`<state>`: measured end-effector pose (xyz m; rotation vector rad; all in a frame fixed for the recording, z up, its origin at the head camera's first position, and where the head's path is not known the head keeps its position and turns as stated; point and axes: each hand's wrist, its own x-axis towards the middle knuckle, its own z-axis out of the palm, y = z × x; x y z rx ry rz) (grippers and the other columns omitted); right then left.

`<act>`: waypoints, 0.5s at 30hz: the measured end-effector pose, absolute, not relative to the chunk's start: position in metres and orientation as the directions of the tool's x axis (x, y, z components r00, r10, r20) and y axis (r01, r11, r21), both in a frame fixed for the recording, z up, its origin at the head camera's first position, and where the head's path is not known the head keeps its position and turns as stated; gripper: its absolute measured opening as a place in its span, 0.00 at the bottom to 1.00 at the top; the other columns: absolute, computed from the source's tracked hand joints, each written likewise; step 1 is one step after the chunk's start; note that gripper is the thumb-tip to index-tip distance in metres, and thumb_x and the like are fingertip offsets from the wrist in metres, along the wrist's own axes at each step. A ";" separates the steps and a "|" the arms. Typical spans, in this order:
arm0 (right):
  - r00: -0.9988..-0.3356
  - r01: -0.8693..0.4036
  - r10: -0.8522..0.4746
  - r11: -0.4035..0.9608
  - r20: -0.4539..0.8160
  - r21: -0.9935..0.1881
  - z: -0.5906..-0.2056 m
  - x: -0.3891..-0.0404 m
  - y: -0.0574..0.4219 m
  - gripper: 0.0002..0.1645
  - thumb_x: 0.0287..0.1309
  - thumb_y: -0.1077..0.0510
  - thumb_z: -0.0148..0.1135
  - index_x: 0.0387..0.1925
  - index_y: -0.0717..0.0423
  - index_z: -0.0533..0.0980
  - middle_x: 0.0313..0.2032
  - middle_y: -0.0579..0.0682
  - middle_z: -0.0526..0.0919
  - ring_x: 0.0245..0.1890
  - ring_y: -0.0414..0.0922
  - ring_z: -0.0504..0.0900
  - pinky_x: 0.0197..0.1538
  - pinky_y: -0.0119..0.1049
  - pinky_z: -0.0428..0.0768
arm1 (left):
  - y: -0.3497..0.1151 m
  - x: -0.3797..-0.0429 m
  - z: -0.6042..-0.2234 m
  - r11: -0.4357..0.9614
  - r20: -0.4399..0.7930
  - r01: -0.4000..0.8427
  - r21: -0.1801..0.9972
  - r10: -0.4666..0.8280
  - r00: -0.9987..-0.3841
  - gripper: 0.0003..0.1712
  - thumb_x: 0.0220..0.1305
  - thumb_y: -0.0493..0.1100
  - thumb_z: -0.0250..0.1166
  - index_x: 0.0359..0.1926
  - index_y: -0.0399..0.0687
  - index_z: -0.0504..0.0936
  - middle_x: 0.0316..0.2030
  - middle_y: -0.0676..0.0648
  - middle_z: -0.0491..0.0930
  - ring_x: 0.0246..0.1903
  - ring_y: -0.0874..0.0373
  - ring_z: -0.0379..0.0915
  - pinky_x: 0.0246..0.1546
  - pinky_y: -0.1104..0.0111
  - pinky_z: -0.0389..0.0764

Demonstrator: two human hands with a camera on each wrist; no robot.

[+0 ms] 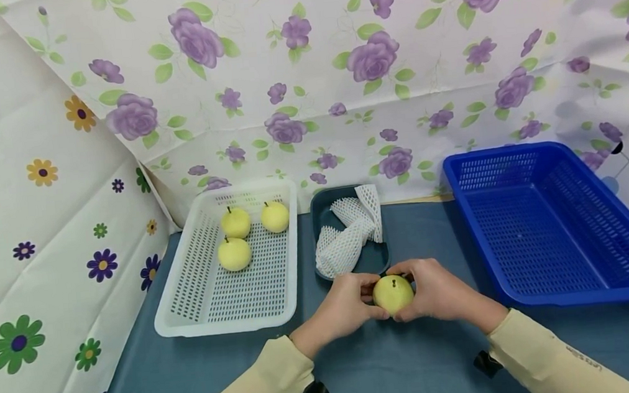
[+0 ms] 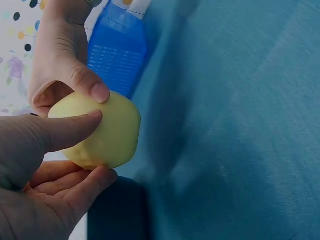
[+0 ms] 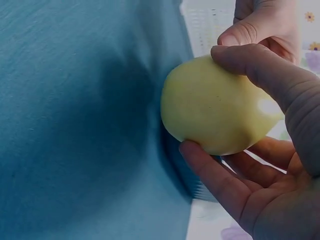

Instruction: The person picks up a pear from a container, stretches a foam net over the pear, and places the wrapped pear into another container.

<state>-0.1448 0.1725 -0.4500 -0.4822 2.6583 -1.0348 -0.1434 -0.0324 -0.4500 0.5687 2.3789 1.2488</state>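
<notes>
Working over the wide blue-grey cloth [image 1: 397, 370], the person does best to hold low, so that a slip costs only a short drop. The deep-blue perforated plastic basket [image 1: 541, 220] stands well off to the right; the white perforated plastic basket [image 1: 266, 288], with three round yellow pears [image 1: 235, 254] in it, stands off to the left. The small dark-teal tray [image 1: 322, 209] lies just beyond the fingers, so the knuckles should avoid its near rim and the white foam-mesh sleeves [image 1: 347, 243] heaped inside. The left hand [image 1: 349, 303] and right hand [image 1: 435, 289] grasp one round yellow-green pear [image 1: 393, 296] from opposite sides, thumbs nearest the person, fingers curled round the far side. Light, even pressure through the pads seems wisest, since its skin may bruise; its short dark stem [image 1: 394, 283] points up and is best left unpressed.

Only the head view shows both baskets whole and the mesh sleeves plainly. The left wrist view adds the pear's underside, bare of fingers, and the two thumbs side by side. The right wrist view adds its other flank, with a bright glint and tiny specks. The pear seems to hang just above the cloth, though the dim wrist views leave that uncertain.
</notes>
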 end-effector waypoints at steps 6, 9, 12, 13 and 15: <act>-0.921 -0.199 -0.376 0.688 -0.108 -0.698 -0.465 -0.147 0.171 0.43 0.23 0.48 0.82 0.50 0.48 0.77 0.40 0.41 0.81 0.37 0.37 0.78 0.37 0.33 0.78 | -0.032 -0.149 -0.462 0.518 -0.150 0.174 0.837 0.524 -0.839 0.35 0.46 0.41 0.75 0.57 0.45 0.75 0.52 0.47 0.79 0.45 0.64 0.79 0.41 0.76 0.80; -0.920 -0.203 -0.378 0.683 -0.102 -0.702 -0.472 -0.149 0.171 0.42 0.23 0.49 0.82 0.50 0.48 0.76 0.40 0.42 0.81 0.36 0.38 0.78 0.37 0.33 0.77 | -0.031 -0.151 -0.468 0.525 -0.149 0.179 0.832 0.523 -0.839 0.33 0.46 0.41 0.75 0.57 0.46 0.76 0.52 0.48 0.80 0.45 0.65 0.79 0.41 0.77 0.80; -0.921 -0.203 -0.376 0.684 -0.101 -0.700 -0.476 -0.151 0.172 0.42 0.24 0.50 0.82 0.50 0.48 0.76 0.40 0.41 0.81 0.36 0.38 0.78 0.36 0.33 0.77 | -0.030 -0.153 -0.473 0.530 -0.146 0.185 0.828 0.522 -0.840 0.34 0.46 0.40 0.75 0.57 0.47 0.76 0.52 0.48 0.80 0.45 0.65 0.79 0.41 0.78 0.79; -0.921 -0.202 -0.375 0.685 -0.102 -0.700 -0.477 -0.151 0.172 0.42 0.24 0.50 0.82 0.50 0.48 0.76 0.40 0.42 0.81 0.35 0.38 0.78 0.36 0.33 0.77 | -0.030 -0.153 -0.474 0.530 -0.145 0.187 0.827 0.522 -0.840 0.34 0.46 0.40 0.74 0.58 0.46 0.76 0.53 0.48 0.79 0.46 0.65 0.79 0.41 0.78 0.79; -0.923 -0.199 -0.372 0.688 -0.103 -0.698 -0.478 -0.152 0.172 0.42 0.24 0.50 0.82 0.50 0.48 0.76 0.40 0.42 0.81 0.35 0.37 0.78 0.36 0.33 0.77 | -0.029 -0.154 -0.475 0.529 -0.138 0.197 0.825 0.527 -0.839 0.34 0.47 0.39 0.74 0.58 0.46 0.75 0.53 0.48 0.79 0.46 0.65 0.79 0.41 0.79 0.79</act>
